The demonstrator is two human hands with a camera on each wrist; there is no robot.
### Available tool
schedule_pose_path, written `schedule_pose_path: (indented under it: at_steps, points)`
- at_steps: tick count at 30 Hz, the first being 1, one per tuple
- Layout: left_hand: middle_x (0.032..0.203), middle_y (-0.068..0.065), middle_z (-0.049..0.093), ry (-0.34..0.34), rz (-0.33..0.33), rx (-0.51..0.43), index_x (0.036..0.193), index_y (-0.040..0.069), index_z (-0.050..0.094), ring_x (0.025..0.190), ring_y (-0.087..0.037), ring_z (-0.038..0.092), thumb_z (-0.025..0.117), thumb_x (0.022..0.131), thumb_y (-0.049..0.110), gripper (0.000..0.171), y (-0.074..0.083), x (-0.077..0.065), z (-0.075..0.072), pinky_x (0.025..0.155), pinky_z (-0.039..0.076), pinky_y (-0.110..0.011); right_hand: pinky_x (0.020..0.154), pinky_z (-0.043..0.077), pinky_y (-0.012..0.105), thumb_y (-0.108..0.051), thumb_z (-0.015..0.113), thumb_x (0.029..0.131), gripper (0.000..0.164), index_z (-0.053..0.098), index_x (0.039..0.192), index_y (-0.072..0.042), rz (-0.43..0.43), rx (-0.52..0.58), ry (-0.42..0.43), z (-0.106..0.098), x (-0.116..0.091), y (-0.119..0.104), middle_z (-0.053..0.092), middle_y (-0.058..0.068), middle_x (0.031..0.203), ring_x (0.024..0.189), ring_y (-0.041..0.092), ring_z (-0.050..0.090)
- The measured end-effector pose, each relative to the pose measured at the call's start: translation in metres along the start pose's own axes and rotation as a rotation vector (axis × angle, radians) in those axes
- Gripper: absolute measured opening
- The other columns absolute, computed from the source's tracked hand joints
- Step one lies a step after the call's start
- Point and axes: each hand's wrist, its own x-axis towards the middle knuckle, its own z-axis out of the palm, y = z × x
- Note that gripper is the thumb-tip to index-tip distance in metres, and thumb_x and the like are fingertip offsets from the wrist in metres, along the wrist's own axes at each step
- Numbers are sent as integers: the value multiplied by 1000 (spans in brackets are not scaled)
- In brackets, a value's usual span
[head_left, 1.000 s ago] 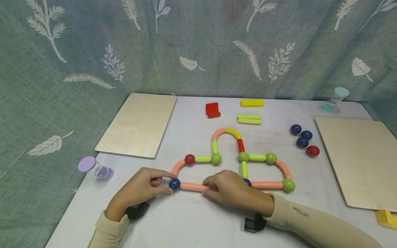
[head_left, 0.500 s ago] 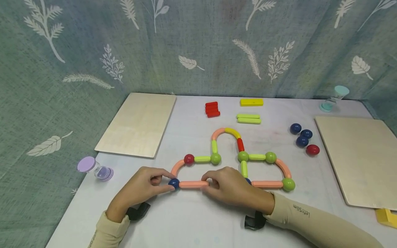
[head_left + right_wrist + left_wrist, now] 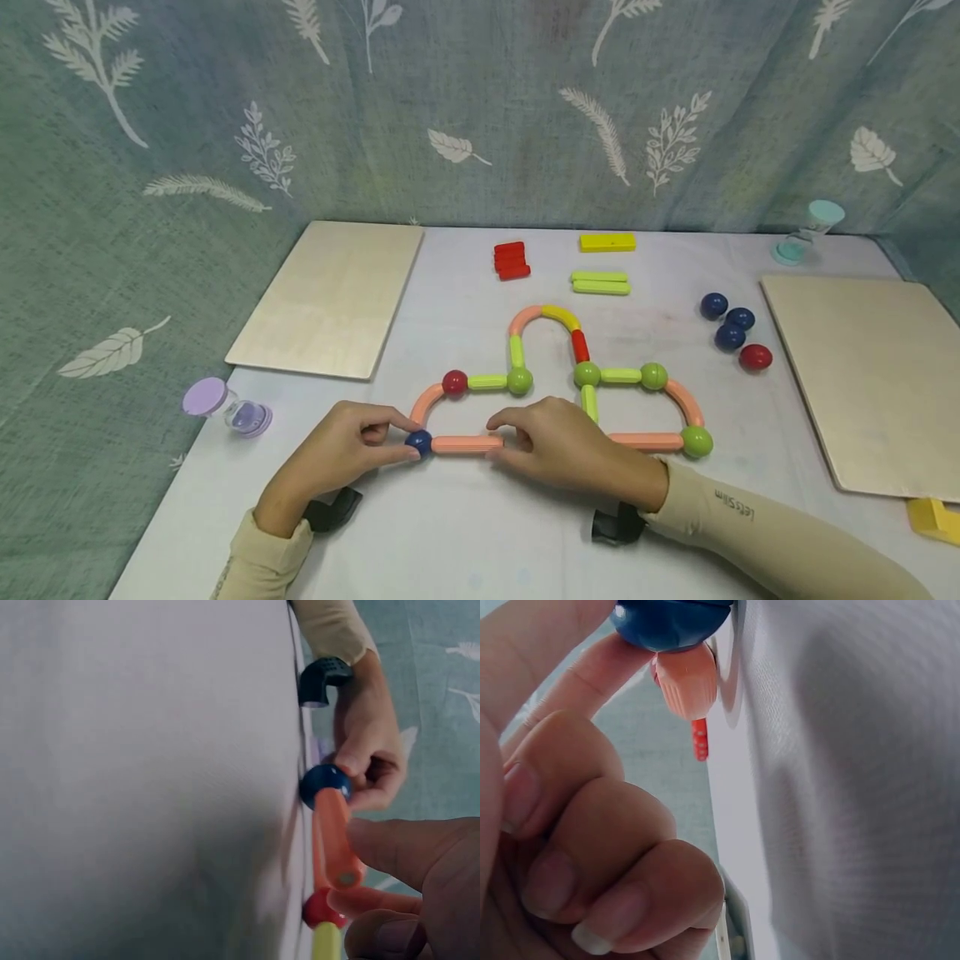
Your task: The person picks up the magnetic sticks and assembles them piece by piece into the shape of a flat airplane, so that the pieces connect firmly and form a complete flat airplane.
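Observation:
The left hand point(image 3: 351, 446) pinches a blue ball point(image 3: 418, 444) between thumb and forefinger; its other fingers are curled in the left wrist view. A straight salmon-orange rod point(image 3: 465, 445) runs rightward from that ball. At the rod's free end, the right hand point(image 3: 558, 446) pinches it between thumb and forefinger, and a pale disc shows on the end face in the right wrist view. A curved orange rod point(image 3: 425, 404) links the blue ball to a red ball point(image 3: 454, 383). From there an outline of rods and green balls point(image 3: 519, 381) continues right, partly hidden behind the right hand.
Red rods point(image 3: 512, 261), lime rods point(image 3: 600, 283) and a yellow block point(image 3: 607, 242) lie at the back. Loose blue balls point(image 3: 730, 337) and a red one sit right. Wooden boards point(image 3: 326, 300) flank both sides, with a purple sand timer point(image 3: 228, 407) left and a teal one point(image 3: 808, 233) right.
The straight orange rod's right end has swung slightly away from the person, so it lies level in view. The right hand now covers the blue ball beside it. The head view has shifted slightly.

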Motion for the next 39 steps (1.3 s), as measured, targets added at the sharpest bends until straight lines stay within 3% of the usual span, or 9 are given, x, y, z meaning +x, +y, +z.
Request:
schedule_pose_path:
  at_steps: [7,13,21,27,31,34,39]
  points:
    - [55,9,27,8,1,-7,92,37,71,49,-5,27,77,72,45,23,-1,0,-2,43,26,-23,48,34,20,-42,68,82,28,70,102,-22,16,-54,32,-20,0,5,40,-17,52,47,1,38]
    - [55,9,27,11,0,-4,93,36,71,49,-5,27,77,71,46,24,-1,-1,-4,43,27,-23,46,33,24,-41,68,84,27,69,105,-24,163,-104,12,-59,1,24,43,-13,51,45,5,39]
    - [55,10,26,29,28,-7,93,34,71,49,-4,26,78,72,43,24,-1,1,-6,43,27,-22,45,32,30,-34,65,87,23,69,106,-21,276,-210,72,-129,20,84,48,-2,56,47,15,41]
    - [56,10,26,-5,16,-33,93,34,71,50,-5,27,77,72,43,23,0,6,1,44,27,-23,47,34,33,-34,64,88,29,69,110,-15,461,-280,126,-166,-13,140,53,2,64,52,19,43]
    - [55,9,26,-12,-7,-28,92,36,71,50,-5,27,77,71,45,23,1,5,1,45,27,-22,45,36,35,-47,63,85,46,68,109,-7,603,-284,130,-176,-38,162,58,7,72,53,22,47]
    - [55,9,27,-7,-18,-18,91,38,71,50,-5,27,77,71,46,23,-1,3,-1,45,27,-22,45,39,36,-60,62,79,64,68,107,-2,678,-285,118,-177,-45,170,61,11,79,58,22,51]
    - [55,8,27,-2,-21,-21,92,38,71,50,-5,27,77,71,46,23,-3,1,0,44,27,-23,48,44,37,-57,66,78,64,68,106,0,736,-293,73,-172,-47,176,66,14,85,67,24,56]
